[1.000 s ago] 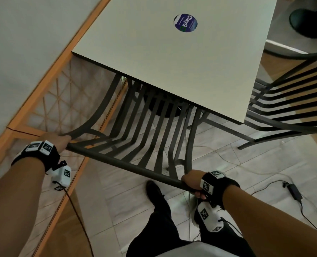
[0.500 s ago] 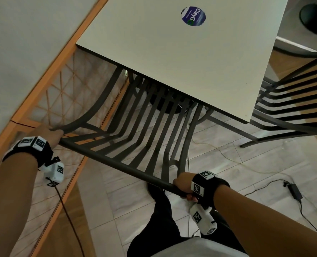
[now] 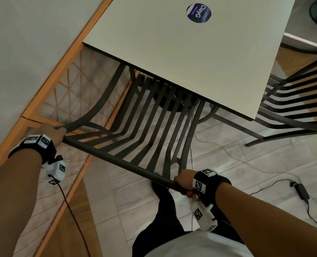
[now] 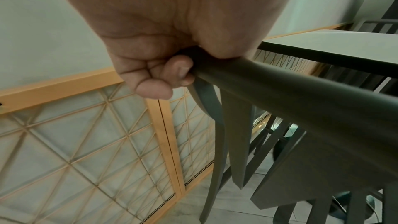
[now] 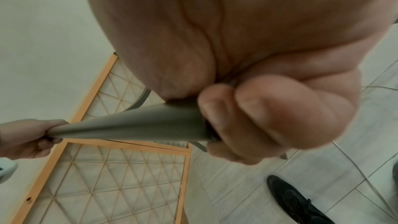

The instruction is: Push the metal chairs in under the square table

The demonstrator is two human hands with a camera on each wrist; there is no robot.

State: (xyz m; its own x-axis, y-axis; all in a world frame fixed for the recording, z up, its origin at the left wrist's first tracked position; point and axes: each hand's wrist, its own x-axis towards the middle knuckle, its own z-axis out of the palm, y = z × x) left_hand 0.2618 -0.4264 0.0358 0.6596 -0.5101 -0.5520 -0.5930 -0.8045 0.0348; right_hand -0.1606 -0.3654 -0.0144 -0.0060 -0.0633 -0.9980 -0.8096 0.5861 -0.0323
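A dark metal slatted chair (image 3: 146, 127) stands before me with its seat partly under the white square table (image 3: 181, 52). My left hand (image 3: 52, 133) grips the left end of the chair's top rail (image 4: 301, 94). My right hand (image 3: 183, 182) grips the right end of the same rail (image 5: 133, 127), fingers curled round it. A second metal chair (image 3: 298, 97) stands at the table's right side, its seat partly under the tabletop.
A wall with an orange-framed lattice panel (image 3: 65, 93) runs close along the left of the chair. Cables and a power adapter (image 3: 302, 190) lie on the tiled floor at right. My dark shoe (image 5: 295, 198) is just behind the chair. A round sticker (image 3: 198, 13) marks the tabletop.
The chair's top rail and both hands have shifted slightly toward the lower left of the view, while the table has shifted toward the upper right. Both hands keep their hold on the rail.
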